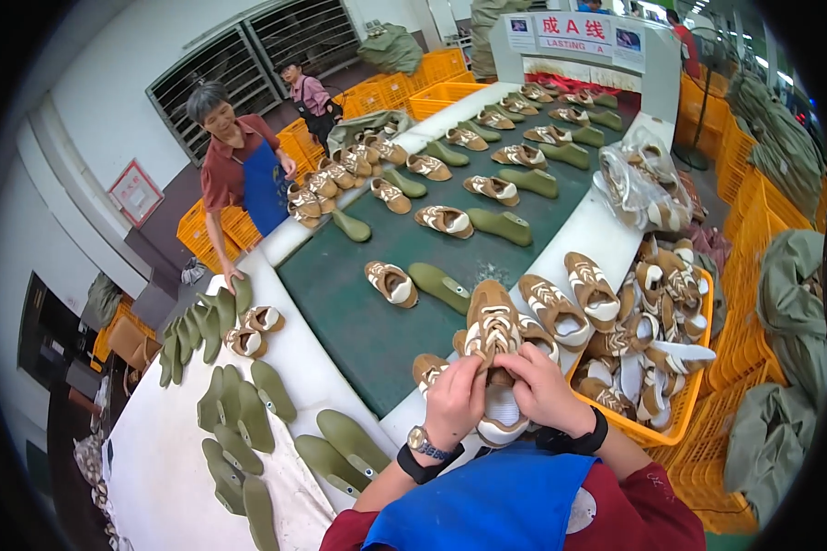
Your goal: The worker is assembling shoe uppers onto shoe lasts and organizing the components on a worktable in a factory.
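A brown sneaker [492, 317] with white stripes and laces points away from me, its heel toward my apron. My left hand [457, 401] is closed on the left side of its opening, by the tongue. On the opposite edge, my right hand [544, 390] has its fingers closed too. Pale lining shows inside the shoe between my hands. Beside it, to the right, lie loose brown sneakers [554, 312]. Green shoe lasts [340, 452] rest on the white table to the left of my left hand.
A green conveyor belt [340, 303] carries sneakers and green lasts in rows. An orange crate [685, 413] heaped with sneakers stands at right, a plastic bag of shoes [648, 174] beyond. Across the table, a co-worker's hand [232, 275] touches a row of lasts.
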A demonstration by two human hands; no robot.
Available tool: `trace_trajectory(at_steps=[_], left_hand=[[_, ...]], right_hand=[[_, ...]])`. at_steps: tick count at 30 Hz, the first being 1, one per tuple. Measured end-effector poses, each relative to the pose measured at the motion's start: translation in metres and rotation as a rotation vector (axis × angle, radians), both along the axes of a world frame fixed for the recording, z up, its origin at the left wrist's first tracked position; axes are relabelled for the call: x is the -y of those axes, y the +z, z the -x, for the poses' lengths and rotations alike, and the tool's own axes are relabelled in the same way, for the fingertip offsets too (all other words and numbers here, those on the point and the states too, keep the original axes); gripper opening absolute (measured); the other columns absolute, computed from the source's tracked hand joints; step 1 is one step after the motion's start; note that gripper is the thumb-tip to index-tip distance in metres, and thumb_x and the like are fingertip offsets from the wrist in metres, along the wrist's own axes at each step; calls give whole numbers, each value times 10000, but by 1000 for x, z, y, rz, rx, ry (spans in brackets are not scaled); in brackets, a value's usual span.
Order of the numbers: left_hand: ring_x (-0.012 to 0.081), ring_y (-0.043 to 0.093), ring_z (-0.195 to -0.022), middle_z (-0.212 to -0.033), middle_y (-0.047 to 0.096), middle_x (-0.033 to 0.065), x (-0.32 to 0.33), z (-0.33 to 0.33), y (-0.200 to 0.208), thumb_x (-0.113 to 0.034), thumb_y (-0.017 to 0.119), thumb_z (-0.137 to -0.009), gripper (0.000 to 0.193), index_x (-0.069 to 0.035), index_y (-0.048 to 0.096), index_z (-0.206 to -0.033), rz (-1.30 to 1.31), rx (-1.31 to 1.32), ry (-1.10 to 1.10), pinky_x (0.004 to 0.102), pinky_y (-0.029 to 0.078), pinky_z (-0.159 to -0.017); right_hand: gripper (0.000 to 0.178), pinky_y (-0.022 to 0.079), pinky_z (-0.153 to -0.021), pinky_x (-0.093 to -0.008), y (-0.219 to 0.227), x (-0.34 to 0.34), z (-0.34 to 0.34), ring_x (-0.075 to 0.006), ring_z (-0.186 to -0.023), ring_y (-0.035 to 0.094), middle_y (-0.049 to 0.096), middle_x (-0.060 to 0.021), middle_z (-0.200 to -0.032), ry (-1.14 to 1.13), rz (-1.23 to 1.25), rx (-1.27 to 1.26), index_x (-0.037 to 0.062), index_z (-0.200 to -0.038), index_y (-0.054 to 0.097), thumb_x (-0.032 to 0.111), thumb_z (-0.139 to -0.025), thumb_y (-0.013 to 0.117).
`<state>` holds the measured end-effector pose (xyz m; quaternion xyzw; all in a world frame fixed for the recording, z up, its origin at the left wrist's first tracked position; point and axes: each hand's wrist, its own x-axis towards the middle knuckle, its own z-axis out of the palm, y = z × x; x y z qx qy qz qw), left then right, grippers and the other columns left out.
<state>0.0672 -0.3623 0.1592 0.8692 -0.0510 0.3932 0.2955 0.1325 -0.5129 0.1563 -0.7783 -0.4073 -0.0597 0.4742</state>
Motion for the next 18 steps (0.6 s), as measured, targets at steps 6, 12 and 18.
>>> trace_trajectory(at_steps=[6, 12, 18], left_hand=[[192, 640, -697, -827, 657, 125, -33, -13, -9, -37, 579, -822, 121, 4, 622, -928, 474, -243, 13, 281, 504, -624], [340, 542, -918, -1029, 542, 175, -16, -11, -17, 64, 535, -708, 371, -8, 555, -1072, -35, -144, -189, 384, 454, -814], [318, 511, -818, -930, 501, 138, -2, -7, -3, 39, 524, -689, 309, -41, 571, -983, -107, -218, -98, 397, 443, -705]], right_hand=[[296, 410, -669, -383, -17, -4, -1, -315, -771, 491, 472, -112, -793, 290, 25, 2, 109, -881, 598, -48, -656, 489], [294, 423, -669, -422, -12, -12, -8, -338, -779, 502, 489, -128, -819, 30, 40, 91, 81, -926, 564, -42, -665, 507], [323, 476, -564, -307, -17, -16, -4, -233, -636, 582, 572, -122, -752, -115, -201, -52, 32, -1006, 517, -36, -696, 578]])
